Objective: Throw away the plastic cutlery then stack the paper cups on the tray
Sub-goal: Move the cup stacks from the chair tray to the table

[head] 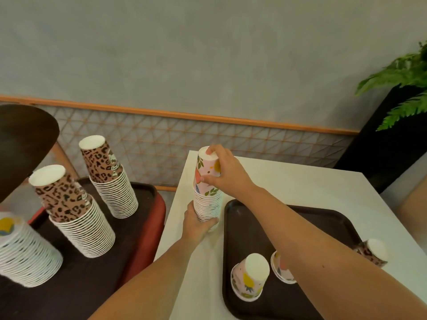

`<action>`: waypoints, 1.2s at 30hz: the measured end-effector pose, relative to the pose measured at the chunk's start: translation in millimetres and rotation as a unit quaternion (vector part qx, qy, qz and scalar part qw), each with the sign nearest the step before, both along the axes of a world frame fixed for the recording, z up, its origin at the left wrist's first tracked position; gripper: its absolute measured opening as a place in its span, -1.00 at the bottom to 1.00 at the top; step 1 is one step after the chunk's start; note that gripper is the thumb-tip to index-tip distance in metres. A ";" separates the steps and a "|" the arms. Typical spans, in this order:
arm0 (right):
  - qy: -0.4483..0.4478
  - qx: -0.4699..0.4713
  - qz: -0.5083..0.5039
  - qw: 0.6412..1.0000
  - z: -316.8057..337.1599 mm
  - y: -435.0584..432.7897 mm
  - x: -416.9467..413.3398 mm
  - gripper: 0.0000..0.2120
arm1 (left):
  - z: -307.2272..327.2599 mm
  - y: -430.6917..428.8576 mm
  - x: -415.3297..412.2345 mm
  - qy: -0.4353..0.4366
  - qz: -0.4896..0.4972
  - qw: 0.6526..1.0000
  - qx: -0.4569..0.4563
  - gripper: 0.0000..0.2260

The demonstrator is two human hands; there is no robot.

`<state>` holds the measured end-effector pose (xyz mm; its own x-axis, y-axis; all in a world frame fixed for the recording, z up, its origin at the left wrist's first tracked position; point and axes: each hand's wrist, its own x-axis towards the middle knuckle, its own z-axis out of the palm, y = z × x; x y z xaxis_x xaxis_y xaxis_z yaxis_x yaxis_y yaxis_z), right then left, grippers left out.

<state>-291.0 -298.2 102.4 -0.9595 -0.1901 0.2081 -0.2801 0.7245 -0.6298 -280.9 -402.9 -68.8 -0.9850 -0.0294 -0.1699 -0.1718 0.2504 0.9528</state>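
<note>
The left hand (196, 224) grips the cup stack's (208, 204) base on the bench (300, 181); the right hand (225, 172) pinches its top cup (208, 168).

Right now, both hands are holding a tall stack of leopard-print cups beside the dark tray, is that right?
Not quite. The head view shows the left hand and right hand holding a pink fruit-print stack beside the dark tray; the leopard-print stacks stand apart, untouched.

I see paper cups (208, 204), their printed sides matt and their rolled rims smooth. The tray (240, 232) looks like plastic with a faint sheen. The desk (288, 179) is smooth and matt. The wall (208, 54) is mottled, matt plaster above a wooden rail (184, 115).
</note>
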 end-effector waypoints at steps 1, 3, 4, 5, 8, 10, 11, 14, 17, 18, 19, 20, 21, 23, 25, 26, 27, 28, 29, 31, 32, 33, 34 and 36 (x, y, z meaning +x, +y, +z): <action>0.004 -0.003 -0.002 1.000 -2.5 3.0 -4.9 -0.43 | -1.2 3.3 -5.3 -0.001 -0.005 1.000 -0.007 -0.24; 0.007 -0.007 -0.004 1.000 -7.0 8.8 -13.8 -0.44 | -4.7 9.7 -15.7 -0.001 -0.014 1.000 -0.024 -0.23; 0.008 -0.006 -0.003 1.000 -9.1 11.5 -17.3 -0.44 | -4.3 12.4 -19.7 -0.002 -0.017 0.999 -0.034 -0.23; 0.008 -0.005 -0.003 1.000 -11.3 14.0 -20.0 -0.44 | -4.3 14.6 -23.1 -0.005 -0.017 0.999 -0.044 -0.22; 0.012 -0.020 -0.009 1.000 -16.2 19.3 -24.8 -0.45 | -5.6 18.4 -30.2 -0.017 -0.015 0.997 -0.068 -0.22; 0.010 -0.023 -0.015 1.000 -17.8 21.9 -26.9 -0.45 | -5.6 18.9 -31.2 -0.020 -0.018 0.997 -0.077 -0.20; 0.009 -0.022 -0.017 1.000 -18.1 22.5 -27.4 -0.45 | -6.2 18.6 -31.1 -0.020 -0.019 0.997 -0.078 -0.18; 0.019 -0.010 -0.026 0.999 -18.0 20.4 -28.0 -0.42 | -5.4 13.9 -28.5 -0.022 -0.023 0.996 -0.088 -0.15; 0.046 -0.004 -0.051 0.998 -9.0 13.6 -26.3 -0.40 | -3.1 5.0 -23.3 -0.028 -0.019 0.995 -0.090 -0.13; 0.066 0.000 -0.063 0.996 -4.5 10.6 -26.0 -0.41 | -1.3 1.3 -20.6 -0.026 -0.010 0.996 -0.084 -0.17; 0.091 0.006 -0.077 0.993 0.1 9.3 -26.1 -0.43 | 0.7 0.0 -18.2 -0.019 0.004 0.997 -0.075 -0.23; 0.119 0.008 -0.087 0.989 5.2 5.2 -25.7 -0.46 | 2.7 -4.0 -14.7 -0.011 0.025 0.997 -0.068 -0.32; 0.148 0.003 -0.091 0.985 10.3 -1.3 -24.3 -0.50 | 4.8 -9.7 -10.0 0.000 0.050 0.997 -0.063 -0.40; 0.190 -0.020 -0.077 0.979 17.7 -18.9 -20.2 -0.57 | 10.1 -23.2 1.0 0.022 0.095 0.994 -0.057 -0.54; 0.215 -0.037 -0.050 0.975 22.0 -40.6 -15.2 -0.61 | 13.6 -39.8 12.6 0.048 0.118 0.990 -0.067 -0.63; 0.219 -0.042 -0.032 0.974 23.7 -52.8 -12.0 -0.61 | 15.5 -48.7 19.3 0.060 0.123 0.987 -0.080 -0.67; 0.218 -0.046 -0.012 0.975 24.9 -64.8 -8.9 -0.62 | 18.0 -57.2 25.9 0.070 0.131 0.985 -0.091 -0.69; 0.213 -0.047 0.009 0.976 25.7 -76.4 -5.7 -0.63 | 20.0 -65.9 32.8 0.079 0.142 0.982 -0.095 -0.69; 0.208 -0.047 0.030 0.977 26.5 -88.2 -2.3 -0.63 | 21.5 -75.3 39.9 0.087 0.158 0.979 -0.096 -0.70; 0.190 -0.048 0.068 0.978 26.6 -110.5 3.6 -0.63 | 22.2 -95.3 53.9 0.101 0.202 0.969 -0.100 -0.72; 0.178 -0.047 0.083 0.979 26.4 -121.1 5.7 -0.63 | 21.9 -105.4 60.1 0.106 0.224 0.963 -0.107 -0.74; 0.165 -0.046 0.096 0.981 26.2 -131.5 7.6 -0.63 | 21.5 -115.4 66.0 0.109 0.241 0.957 -0.116 -0.76; 0.155 -0.045 0.109 0.981 26.4 -141.9 9.2 -0.63 | 21.1 -125.0 70.8 0.111 0.255 0.952 -0.125 -0.77; 0.141 -0.049 0.138 0.979 27.0 -163.1 12.9 -0.61 | 20.6 -143.1 79.1 0.114 0.270 0.944 -0.152 -0.78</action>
